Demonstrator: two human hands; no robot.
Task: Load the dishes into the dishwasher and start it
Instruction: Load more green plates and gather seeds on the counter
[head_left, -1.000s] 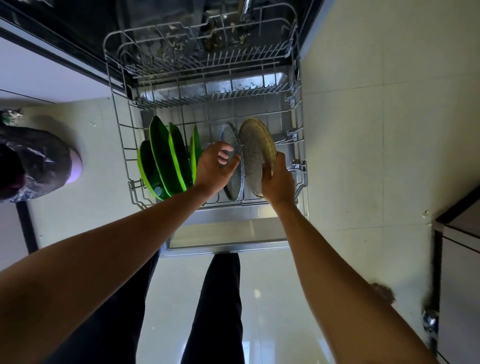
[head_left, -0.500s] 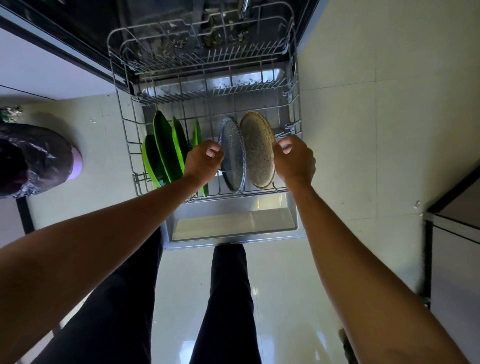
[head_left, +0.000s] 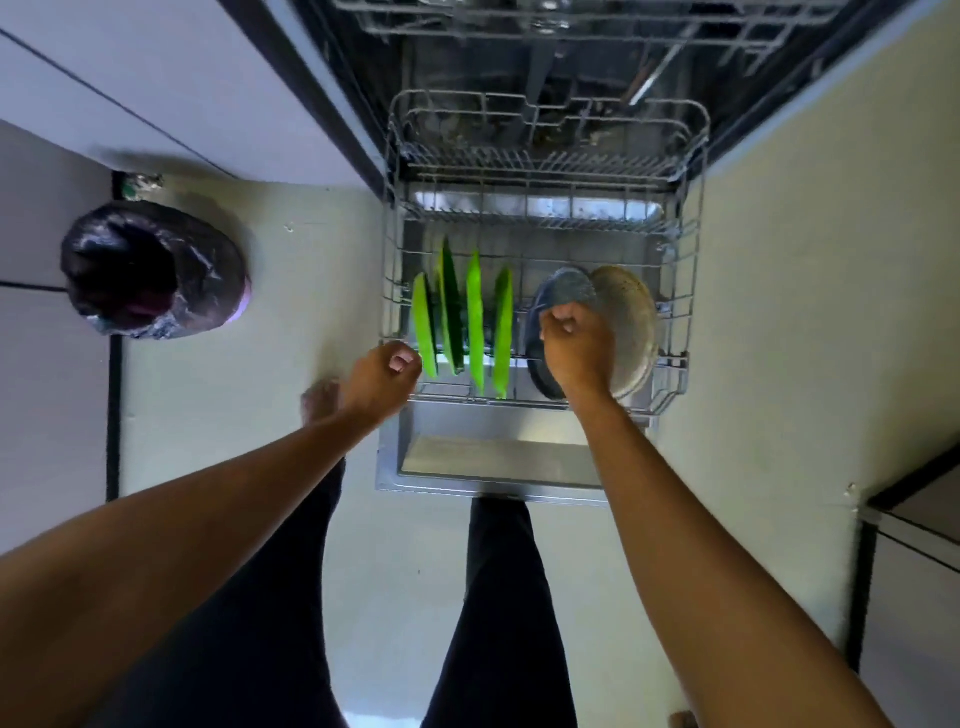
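The lower rack (head_left: 693, 322) holds green plates (head_left: 475, 322), a grey plate (head_left: 563, 290) and a beige plate (head_left: 635, 322), upright.

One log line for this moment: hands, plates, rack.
left hand: curled at rack corner | right hand: curled over grey plate | grips: unclear | green plates: upright | beige plate: beside grey

Wire metal rack (head_left: 691, 291); glossy green plates (head_left: 475, 322); speckled matt plate (head_left: 631, 322).

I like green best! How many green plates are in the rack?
4 green plates, standing on edge in the rack's left half: the leftmost, a darker second, a third, and a fourth nearest the grey plate. Others may hide between.
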